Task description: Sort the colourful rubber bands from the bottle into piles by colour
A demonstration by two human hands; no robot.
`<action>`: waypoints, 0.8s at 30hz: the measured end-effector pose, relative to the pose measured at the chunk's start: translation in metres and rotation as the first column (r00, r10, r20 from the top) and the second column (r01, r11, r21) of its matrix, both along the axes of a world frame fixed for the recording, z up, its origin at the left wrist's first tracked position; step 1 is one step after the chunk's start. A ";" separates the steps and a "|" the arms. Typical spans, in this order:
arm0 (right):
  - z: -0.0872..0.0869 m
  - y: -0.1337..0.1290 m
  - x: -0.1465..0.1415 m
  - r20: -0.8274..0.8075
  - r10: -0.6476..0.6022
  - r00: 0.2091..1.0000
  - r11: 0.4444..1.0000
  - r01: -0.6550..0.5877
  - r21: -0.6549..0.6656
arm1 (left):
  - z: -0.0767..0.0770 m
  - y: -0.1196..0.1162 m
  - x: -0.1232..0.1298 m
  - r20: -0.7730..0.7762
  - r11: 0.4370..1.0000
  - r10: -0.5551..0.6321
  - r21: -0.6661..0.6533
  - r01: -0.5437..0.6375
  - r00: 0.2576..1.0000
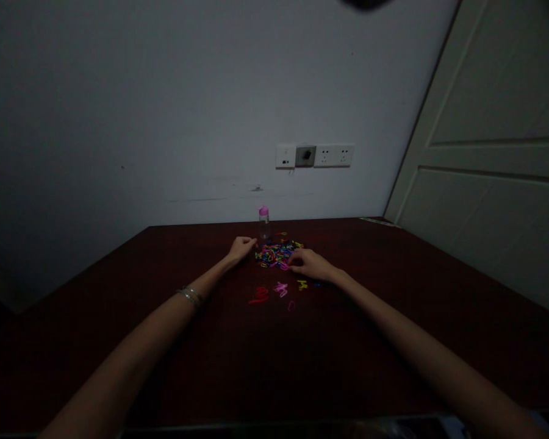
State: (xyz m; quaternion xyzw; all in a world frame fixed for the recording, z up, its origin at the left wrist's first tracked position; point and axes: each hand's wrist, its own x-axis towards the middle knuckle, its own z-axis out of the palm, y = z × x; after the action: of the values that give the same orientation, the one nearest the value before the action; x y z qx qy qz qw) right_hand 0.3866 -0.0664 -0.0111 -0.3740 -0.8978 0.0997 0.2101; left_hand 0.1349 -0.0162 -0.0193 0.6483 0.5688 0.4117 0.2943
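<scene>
Apparently, colour sorting was underway: pink clips (281,289) lay on the near side of the mixed pile (273,253) on the counter (210,353). The right hand (309,263) curled at its right edge, the left hand (242,247) near its left, any grip unclear. Pinching out another piece seemed called for next.

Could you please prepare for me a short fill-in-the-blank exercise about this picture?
1. The transparent bottle has a ____ cap.
2. The bracelets are worn on the ____ arm.
3. The small pink group lies between the red group and the ____ group.
4. The left hand is by the mixed pile's left side, the right hand by its ____ side.

Missing words: pink; left; yellow; right.
</scene>
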 end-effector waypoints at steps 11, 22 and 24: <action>-0.007 0.000 -0.013 0.070 -0.060 0.996 0.998 0.058 0.034 | -0.015 0.016 -0.009 0.115 0.994 0.094 0.051 -0.100 0.989; -0.010 -0.002 -0.006 -0.039 -0.079 0.996 0.996 0.081 0.045 | -0.019 0.015 -0.011 0.179 0.997 0.050 0.056 -0.061 0.983; -0.009 -0.003 -0.005 -0.047 -0.076 0.996 0.996 0.077 0.039 | -0.018 0.013 -0.011 0.166 0.997 0.055 0.053 -0.065 0.985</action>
State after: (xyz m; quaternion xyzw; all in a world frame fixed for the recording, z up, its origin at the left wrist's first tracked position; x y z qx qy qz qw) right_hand 0.3814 -0.0689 -0.0203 -0.4014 -0.8797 0.0819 0.2415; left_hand 0.1241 -0.0032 -0.0368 0.6031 0.5496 0.4887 0.3088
